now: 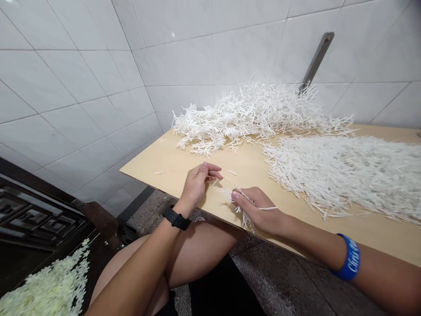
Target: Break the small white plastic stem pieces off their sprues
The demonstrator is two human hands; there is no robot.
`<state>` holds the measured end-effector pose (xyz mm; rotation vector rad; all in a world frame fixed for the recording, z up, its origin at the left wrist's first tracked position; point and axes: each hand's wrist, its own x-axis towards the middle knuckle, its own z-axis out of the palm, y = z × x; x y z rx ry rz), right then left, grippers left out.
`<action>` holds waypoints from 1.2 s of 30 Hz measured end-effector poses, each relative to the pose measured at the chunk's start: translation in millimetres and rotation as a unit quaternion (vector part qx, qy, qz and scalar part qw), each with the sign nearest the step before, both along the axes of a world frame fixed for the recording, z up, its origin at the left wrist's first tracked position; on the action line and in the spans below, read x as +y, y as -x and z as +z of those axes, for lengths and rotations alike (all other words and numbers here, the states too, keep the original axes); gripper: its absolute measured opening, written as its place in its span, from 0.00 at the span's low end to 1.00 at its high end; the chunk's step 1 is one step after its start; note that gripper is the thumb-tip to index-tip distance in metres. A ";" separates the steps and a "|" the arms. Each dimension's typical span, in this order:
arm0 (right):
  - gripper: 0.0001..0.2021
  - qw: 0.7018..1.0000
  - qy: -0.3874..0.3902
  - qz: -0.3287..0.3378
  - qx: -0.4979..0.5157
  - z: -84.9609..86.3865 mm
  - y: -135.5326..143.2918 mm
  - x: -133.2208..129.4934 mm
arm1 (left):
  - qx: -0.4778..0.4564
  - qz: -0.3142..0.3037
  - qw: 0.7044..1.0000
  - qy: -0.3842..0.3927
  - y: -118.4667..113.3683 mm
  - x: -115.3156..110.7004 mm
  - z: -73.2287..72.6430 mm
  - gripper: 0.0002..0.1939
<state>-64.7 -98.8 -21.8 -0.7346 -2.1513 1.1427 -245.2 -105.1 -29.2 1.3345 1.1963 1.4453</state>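
My right hand (pixel 256 208) is positioned over the front edge of the table (pixel 146 166). Thumb and fingers are pressed together and pinch a small bunch of white strands (pixel 242 215). The loose ends hang below the grip; one longer strand projects across the hand toward the wrist. A blue wristband (pixel 349 256) (white lettering on its outer face) is fitted to the right forearm.

My left hand (pixel 199 181) is located to the left of the bunch and apart from it, over the same edge. Its index and middle fingers are partly spread and reach forward, clear of the thumb; the other fingers are bent under, and I cannot tell whether they touch anything. A black watch (pixel 176 218) is fitted to the left wrist.

Loose bits (pixel 232 173) lie on the table just beyond my fingers. A raised, tangled heap (pixel 246 115) of white strands lies along the rear of the table, near the tiled wall (pixel 243 52). A flatter layer (pixel 348 173) of white strands covers part of the right side. A metal bar (pixel 317 61) leans upward behind the heap.

At lower left, pale flowers (pixel 49 285) are gathered beside dark carved wood (pixel 39 215). My legs (pixel 207 245) are below the table edge.
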 end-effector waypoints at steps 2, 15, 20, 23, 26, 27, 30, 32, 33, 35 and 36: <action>0.20 1.000 0.012 -0.024 0.014 -1.4 -1.7 -0.8 | 0.056 -0.017 0.998 -0.001 -2.5 0.2 0.8 0.20; 0.13 0.895 0.074 -0.379 0.223 4.9 -4.5 18.6 | 0.114 0.027 0.993 0.013 -8.4 -6.9 4.8 0.19; 0.13 0.924 0.037 -0.332 0.184 2.5 -5.0 19.2 | 0.176 0.005 0.984 -0.025 -10.2 -8.9 6.8 0.19; 0.11 0.938 0.063 -0.282 0.192 3.1 -1.9 14.7 | 0.266 -0.042 0.960 -0.079 -12.4 -11.3 9.4 0.25; 0.11 0.942 0.114 -0.226 0.219 3.7 2.2 9.2 | 0.327 -0.075 0.935 -0.113 -14.7 -13.5 10.9 0.39; 0.11 0.945 0.135 -0.204 0.218 3.5 3.4 7.7 | 0.336 -0.082 0.931 -0.116 -15.2 -14.1 11.3 0.41; 0.12 0.958 0.175 -0.136 0.184 1.9 5.7 5.1 | 0.340 -0.108 0.927 -0.120 -15.4 -15.5 12.4 0.44; 0.12 0.968 0.164 -0.109 0.155 0.5 6.3 5.0 | 0.330 -0.126 0.927 -0.126 -14.8 -16.1 12.5 0.45; 0.12 0.973 0.152 -0.097 0.141 -0.1 6.4 5.3 | 0.320 -0.132 0.929 -0.128 -14.5 -16.3 12.3 0.44; 0.14 0.983 0.126 -0.070 0.118 -0.8 6.1 5.6 | 0.289 -0.140 0.939 -0.122 -13.8 -16.6 11.4 0.40; 0.15 0.986 0.114 -0.058 0.109 -1.0 5.9 5.5 | 0.269 -0.146 0.945 -0.115 -13.6 -16.6 10.8 0.37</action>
